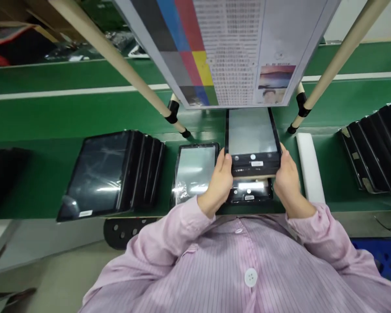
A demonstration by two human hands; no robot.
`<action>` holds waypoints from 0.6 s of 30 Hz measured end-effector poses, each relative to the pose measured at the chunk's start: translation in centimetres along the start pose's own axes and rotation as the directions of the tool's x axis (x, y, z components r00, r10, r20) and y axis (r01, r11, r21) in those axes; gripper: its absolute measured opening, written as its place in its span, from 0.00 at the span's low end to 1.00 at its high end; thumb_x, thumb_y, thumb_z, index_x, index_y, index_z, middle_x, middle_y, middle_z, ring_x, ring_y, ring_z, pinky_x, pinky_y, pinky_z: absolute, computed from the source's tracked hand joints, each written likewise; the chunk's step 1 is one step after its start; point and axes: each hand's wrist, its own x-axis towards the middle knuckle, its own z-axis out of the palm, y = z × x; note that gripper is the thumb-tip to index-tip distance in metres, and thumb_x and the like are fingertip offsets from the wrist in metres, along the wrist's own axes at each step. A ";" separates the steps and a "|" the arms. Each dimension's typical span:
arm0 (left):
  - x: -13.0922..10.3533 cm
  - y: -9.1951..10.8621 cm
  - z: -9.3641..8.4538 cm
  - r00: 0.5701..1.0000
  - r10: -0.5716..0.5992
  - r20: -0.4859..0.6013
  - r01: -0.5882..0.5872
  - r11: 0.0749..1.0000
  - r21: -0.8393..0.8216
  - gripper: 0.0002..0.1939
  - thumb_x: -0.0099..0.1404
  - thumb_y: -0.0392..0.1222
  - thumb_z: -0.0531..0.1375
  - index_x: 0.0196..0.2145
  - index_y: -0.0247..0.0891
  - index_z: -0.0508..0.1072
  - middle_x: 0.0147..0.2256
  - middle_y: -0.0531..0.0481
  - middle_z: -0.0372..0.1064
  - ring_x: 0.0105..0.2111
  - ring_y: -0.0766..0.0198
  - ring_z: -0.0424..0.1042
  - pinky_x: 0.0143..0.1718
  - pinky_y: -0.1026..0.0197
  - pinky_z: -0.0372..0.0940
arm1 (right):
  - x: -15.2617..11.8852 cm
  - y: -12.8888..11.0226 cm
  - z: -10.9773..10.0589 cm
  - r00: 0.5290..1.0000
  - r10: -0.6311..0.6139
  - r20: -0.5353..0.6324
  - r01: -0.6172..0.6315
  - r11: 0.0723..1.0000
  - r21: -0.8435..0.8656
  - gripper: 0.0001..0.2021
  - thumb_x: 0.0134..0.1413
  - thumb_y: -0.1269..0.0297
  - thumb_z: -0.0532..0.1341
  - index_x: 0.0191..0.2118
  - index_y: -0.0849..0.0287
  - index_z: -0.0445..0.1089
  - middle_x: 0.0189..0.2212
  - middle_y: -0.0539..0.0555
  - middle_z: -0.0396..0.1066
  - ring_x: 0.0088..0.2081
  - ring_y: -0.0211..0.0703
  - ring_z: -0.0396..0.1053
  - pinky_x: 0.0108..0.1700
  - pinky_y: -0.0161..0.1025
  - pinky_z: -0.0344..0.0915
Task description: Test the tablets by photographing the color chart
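Between my two hands is a black-framed tablet-like screen panel (252,130) with a grey display and a small white label on its lower border. My left hand (220,180) grips its left edge, thumb on the front. My right hand (287,178) wraps round the right edge. The fingers behind the panel are hidden. Below and partly covered by it lies another screen panel (250,191) with a white label. Just left of my left hand, a panel in glossy film (195,169) rests on the green bench.
Leaning black panels (107,169) stand at left, more black panels (374,152) at right. A white foam bar (309,167) lies right of my right hand. A printed chart board (231,52) on beige poles (124,65) overhangs the green bench (45,117).
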 end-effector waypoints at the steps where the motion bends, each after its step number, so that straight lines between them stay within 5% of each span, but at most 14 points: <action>1: -2.1 -0.1 -0.4 0.999 -0.039 -0.009 0.039 0.999 0.002 0.32 0.78 0.65 0.50 0.71 0.48 0.62 0.75 0.46 0.55 0.77 0.53 0.51 0.78 0.45 0.45 | -1.9 0.0 -0.6 1.000 -0.005 -0.005 0.005 0.999 -0.040 0.32 0.73 0.38 0.50 0.69 0.51 0.68 0.69 0.55 0.69 0.72 0.51 0.64 0.76 0.60 0.56; 5: -6.9 -1.2 -1.6 0.997 -0.078 0.028 0.075 0.995 0.072 0.37 0.76 0.65 0.52 0.74 0.46 0.58 0.77 0.45 0.51 0.78 0.52 0.46 0.79 0.45 0.42 | -6.8 1.5 -3.0 1.000 -0.022 -0.003 0.021 0.971 -0.238 0.32 0.75 0.39 0.47 0.71 0.50 0.66 0.71 0.55 0.66 0.73 0.51 0.61 0.78 0.60 0.53; 10: -6.9 -2.1 -1.8 0.999 -0.015 0.049 0.010 0.994 0.106 0.38 0.76 0.64 0.54 0.74 0.42 0.60 0.77 0.40 0.51 0.78 0.50 0.45 0.79 0.44 0.40 | -7.7 1.4 -4.5 0.998 -0.053 0.030 0.061 0.882 -0.467 0.38 0.73 0.36 0.42 0.70 0.57 0.68 0.73 0.60 0.62 0.76 0.55 0.55 0.79 0.65 0.47; 14: -7.1 -2.0 -2.7 0.988 0.156 0.001 -0.155 0.985 0.073 0.34 0.78 0.65 0.51 0.72 0.45 0.64 0.74 0.41 0.58 0.76 0.50 0.53 0.78 0.42 0.46 | -8.3 -1.9 -3.6 0.972 -0.199 0.126 0.235 0.806 -0.543 0.30 0.77 0.44 0.43 0.72 0.50 0.66 0.73 0.56 0.62 0.77 0.53 0.53 0.78 0.69 0.45; 18: -8.9 -2.8 -5.9 0.937 0.321 -0.137 -0.295 0.939 0.178 0.33 0.79 0.64 0.48 0.71 0.44 0.66 0.71 0.38 0.64 0.72 0.51 0.62 0.75 0.45 0.55 | -9.4 -4.1 -1.1 0.918 -0.230 0.323 0.371 0.784 -0.498 0.27 0.77 0.47 0.47 0.73 0.44 0.63 0.73 0.53 0.61 0.75 0.52 0.56 0.78 0.68 0.48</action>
